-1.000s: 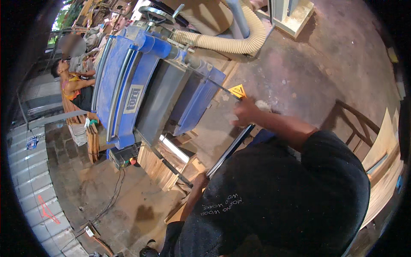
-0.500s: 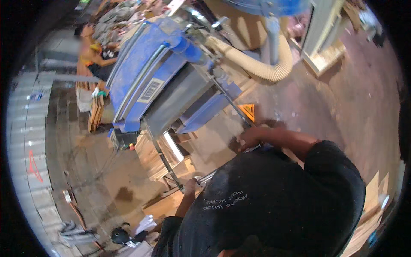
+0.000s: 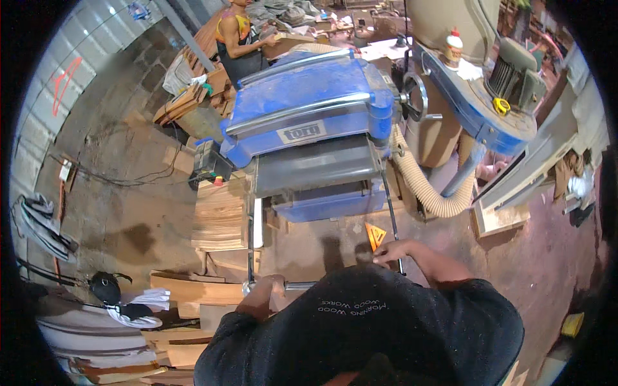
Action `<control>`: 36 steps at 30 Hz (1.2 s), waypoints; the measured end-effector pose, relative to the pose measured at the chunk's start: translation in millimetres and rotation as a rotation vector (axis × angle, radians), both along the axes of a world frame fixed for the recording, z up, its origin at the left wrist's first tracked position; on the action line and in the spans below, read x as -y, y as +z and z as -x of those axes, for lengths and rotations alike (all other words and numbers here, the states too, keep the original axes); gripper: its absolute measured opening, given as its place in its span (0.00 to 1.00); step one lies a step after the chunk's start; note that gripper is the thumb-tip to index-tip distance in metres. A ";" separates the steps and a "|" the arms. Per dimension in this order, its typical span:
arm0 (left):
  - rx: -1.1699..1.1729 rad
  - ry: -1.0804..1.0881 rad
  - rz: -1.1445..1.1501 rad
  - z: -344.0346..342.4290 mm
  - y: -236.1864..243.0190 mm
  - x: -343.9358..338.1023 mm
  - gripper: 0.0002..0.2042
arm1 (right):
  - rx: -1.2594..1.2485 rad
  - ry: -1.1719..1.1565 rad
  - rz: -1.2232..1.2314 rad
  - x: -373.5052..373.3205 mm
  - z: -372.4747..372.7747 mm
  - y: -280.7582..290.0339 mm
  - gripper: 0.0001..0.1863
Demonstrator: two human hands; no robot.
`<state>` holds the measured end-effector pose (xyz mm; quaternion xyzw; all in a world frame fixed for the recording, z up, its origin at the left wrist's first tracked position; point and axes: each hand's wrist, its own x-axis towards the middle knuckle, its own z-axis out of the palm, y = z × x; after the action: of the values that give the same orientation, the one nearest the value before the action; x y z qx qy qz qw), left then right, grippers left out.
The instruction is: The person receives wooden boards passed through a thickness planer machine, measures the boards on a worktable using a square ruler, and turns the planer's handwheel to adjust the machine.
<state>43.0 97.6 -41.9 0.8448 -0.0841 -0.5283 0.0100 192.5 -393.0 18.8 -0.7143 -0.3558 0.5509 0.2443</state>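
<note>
The left hand [image 3: 270, 287] lay over the left end of a metal bar [image 3: 300, 285], the right hand [image 3: 394, 251] over the right rail [image 3: 392, 215] – whether either gripped, one could not tell. The rail ran out from a blue machine [image 3: 302, 103], near an orange triangle [image 3: 374, 235].

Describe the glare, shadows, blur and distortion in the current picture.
Head view: black corners, with the wall warped near the rim; head view: glare along the metal bar on the blue machine; head view: dark shadows on the floor before the machine; head view: the machine shows little motion blur.
</note>
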 end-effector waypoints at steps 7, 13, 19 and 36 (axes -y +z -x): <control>0.008 0.035 0.220 7.1 -49.9 -8.4 0.27 | -0.024 -0.247 0.150 -1.3 6.8 -15.3 0.33; -0.029 0.053 0.376 -10.9 -72.1 -18.0 0.26 | 0.028 -0.287 0.302 -21.2 21.0 46.1 0.38; -0.056 0.018 0.374 -4.2 -54.6 -16.5 0.24 | 0.136 -0.302 0.243 -16.3 21.9 18.7 0.43; 0.285 -0.019 0.181 17.7 28.1 12.9 0.23 | 0.083 -0.318 0.220 -17.8 35.1 46.8 0.40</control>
<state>25.3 84.7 -13.8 0.9059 -0.1401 -0.3936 0.0691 157.4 -375.2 65.5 -0.8058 -0.1860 0.5112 0.2338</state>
